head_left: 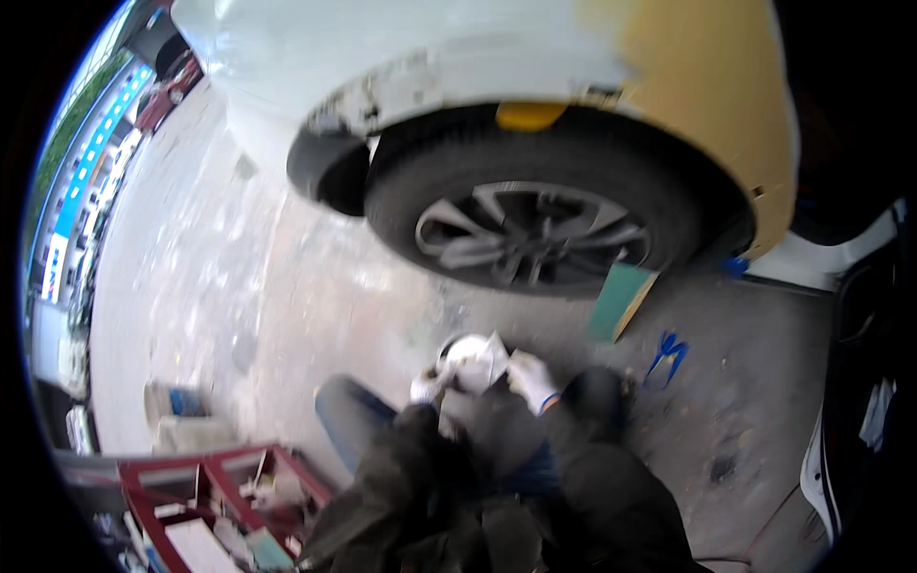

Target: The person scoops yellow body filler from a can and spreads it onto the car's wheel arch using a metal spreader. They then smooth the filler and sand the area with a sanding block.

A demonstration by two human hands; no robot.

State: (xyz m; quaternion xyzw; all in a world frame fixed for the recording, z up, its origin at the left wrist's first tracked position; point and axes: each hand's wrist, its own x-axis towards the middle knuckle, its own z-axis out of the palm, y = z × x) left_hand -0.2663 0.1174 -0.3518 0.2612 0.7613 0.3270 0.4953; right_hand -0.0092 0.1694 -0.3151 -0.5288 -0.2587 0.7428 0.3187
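My left hand [430, 384], in a white glove, is closed at the left edge of a thin white sheet [489, 361]. Closed on the sheet's right side is my right hand [531, 376], also gloved in white. Blur hides whether the sheet is paper or cloth. Just beyond and partly behind it shows a round white object with a dark rim [464, 346], low between my knees; its kind I cannot make out. Ahead of both hands stands a car wheel [535, 224] under a fender [430, 57] with bare, scuffed patches and a tan area at the right.
A green block [621, 304] leans by the tyre, with a blue tool [667, 359] on the floor beside it. At lower left sit a dark-red frame rack [224, 501] of odds and ends and some buckets [181, 406]. An open car door [850, 401] stands at the right.
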